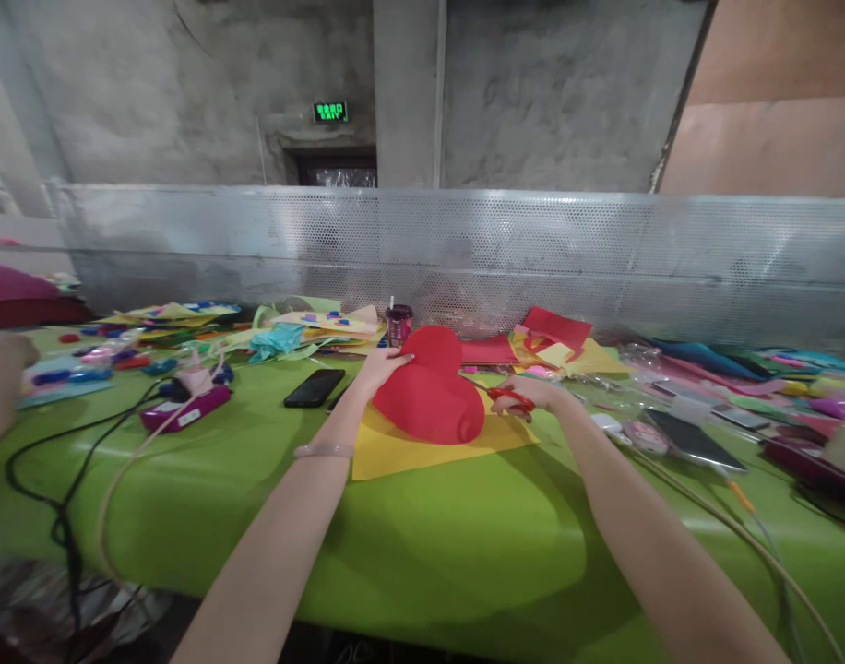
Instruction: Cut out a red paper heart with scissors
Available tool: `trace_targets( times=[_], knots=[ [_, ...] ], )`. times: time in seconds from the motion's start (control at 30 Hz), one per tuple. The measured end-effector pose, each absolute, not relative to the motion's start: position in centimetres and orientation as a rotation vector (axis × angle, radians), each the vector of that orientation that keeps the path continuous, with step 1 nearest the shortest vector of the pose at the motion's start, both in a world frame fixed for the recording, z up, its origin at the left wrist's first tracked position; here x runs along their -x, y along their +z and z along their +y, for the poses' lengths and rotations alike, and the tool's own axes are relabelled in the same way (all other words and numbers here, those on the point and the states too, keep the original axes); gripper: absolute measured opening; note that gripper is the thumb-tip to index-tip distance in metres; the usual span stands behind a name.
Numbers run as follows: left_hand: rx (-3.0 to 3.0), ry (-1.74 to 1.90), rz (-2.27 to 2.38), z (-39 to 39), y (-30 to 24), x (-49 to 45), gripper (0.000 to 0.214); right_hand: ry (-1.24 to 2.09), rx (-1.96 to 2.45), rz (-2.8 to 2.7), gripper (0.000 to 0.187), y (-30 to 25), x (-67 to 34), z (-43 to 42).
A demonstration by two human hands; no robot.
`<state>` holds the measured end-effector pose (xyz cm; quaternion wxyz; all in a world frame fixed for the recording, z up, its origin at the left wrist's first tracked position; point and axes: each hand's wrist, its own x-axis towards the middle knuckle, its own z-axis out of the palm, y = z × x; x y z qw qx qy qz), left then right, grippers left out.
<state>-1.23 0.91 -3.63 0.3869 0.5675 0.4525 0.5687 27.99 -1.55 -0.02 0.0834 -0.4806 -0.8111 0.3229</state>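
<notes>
Fingers of my left hand are closed in a pinch on the red paper, at its left edge; the thumb lies on the face toward me, the other fingertips are hidden. Right hand: fingers curled round the handles of the red-handled scissors; how far the blades are parted, I cannot tell. Landmark for places: the yellow sheet. Red paper is over it, covering its middle and reaching past its far edge; whether the two touch is unclear. Outline of the red paper: two rounded lobes, narrower one far, broader one near, with a notch between them on the right side. Its long axis runs away from me, the narrow end pointing forward and slightly left. Scissors are over the right part of the yellow sheet, long axis roughly crosswise, tips pointing left and a little away, at the notch. Left of the yellow sheet, near it, a black phone; farther left, a purple box with cords. Beyond the yellow sheet, a dark cup with a straw; beyond and right, red scraps.
</notes>
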Motion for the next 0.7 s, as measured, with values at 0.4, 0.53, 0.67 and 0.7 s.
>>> trace_targets(
  times=[0.4, 0.53, 0.67, 0.7],
  knots=[
    [-1.448, 1.431, 1.164, 0.65, -3.5, 1.15, 0.034, 0.927, 1.447, -2.426, 0.024, -0.29, -28.02, -1.33],
    [-1.442, 1.421, 1.151, 0.86, -3.65, 1.24, 0.035, 0.926, 1.433, -2.424, 0.023, -0.27, -28.04, -1.36],
    [-1.442, 1.417, 1.137, 1.13, -3.82, 1.36, 0.036, 0.937, 1.433, -2.413, 0.025, -0.32, -28.1, -1.25],
    [-1.442, 1.417, 1.135, 1.2, -3.87, 1.39, 0.036, 0.946, 1.437, -2.409, 0.025, -0.33, -28.1, -1.23]
  ],
)
